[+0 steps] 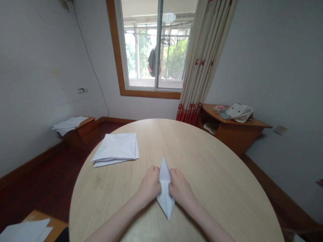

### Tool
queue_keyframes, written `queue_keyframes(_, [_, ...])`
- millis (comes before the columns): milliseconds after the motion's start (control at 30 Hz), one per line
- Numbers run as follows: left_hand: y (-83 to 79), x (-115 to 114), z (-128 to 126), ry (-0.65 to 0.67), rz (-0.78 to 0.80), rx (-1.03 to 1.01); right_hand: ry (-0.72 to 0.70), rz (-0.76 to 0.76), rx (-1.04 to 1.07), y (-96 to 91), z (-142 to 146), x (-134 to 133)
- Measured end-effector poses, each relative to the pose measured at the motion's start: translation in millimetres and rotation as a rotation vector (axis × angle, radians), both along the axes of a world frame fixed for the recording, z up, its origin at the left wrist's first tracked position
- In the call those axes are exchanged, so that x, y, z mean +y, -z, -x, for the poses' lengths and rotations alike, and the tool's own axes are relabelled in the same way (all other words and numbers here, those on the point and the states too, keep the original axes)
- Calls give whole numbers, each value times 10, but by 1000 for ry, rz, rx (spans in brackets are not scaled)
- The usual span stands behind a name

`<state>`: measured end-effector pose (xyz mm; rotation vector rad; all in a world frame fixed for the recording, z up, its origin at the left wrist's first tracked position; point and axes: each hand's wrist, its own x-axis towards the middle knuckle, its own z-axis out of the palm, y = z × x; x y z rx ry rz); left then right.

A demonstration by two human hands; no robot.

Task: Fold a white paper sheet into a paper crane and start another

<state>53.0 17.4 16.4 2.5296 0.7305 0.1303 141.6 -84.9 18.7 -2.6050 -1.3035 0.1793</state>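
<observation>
Your left hand [150, 184], right hand [181, 188]: both closed on a pointed paper fold [165, 198], lower centre of the round wooden table [214, 174]; folded paper sheets [114, 148] nearby, left; cloth bag [239, 112] on corner shelf [242, 136], upper right.

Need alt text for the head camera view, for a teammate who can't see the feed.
The left hand and right hand hold a narrow pointed fold of white paper between them on a round light-wood table. A pile of folded white paper lies to their left, and a curtained window is ahead.
</observation>
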Motion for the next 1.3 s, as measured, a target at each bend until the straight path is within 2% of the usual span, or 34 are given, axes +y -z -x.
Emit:
queue_keyframes(433, [27,17,2,-10,43,-55,-15,-52,76,35,-41,-21])
queue_keyframes(600, [54,95,20,-9,121,-136,-63,-114,185,68,-149,-55])
queue_keyframes(800, [40,199,14,10,240,-240,-136,-178,327,-10,-278,-120])
queue_keyframes(967, [25,241,12,25,260,-269,-148,-365,355,-61,-339,-195])
queue_keyframes(1067, [25,270,20,35,234,-255,-309,-510,229,-104,-370,-283])
queue_keyframes(1167, [16,303,22,85,225,-234,-561,-595,-22,-113,-422,-378])
queue_keyframes(1233, [3,323,17,136,228,-240,-728,-605,-166,-83,-463,-425])
queue_keyframes(1300, [-7,339,10,181,233,-258,-778,-576,-244,-39,-494,-455])
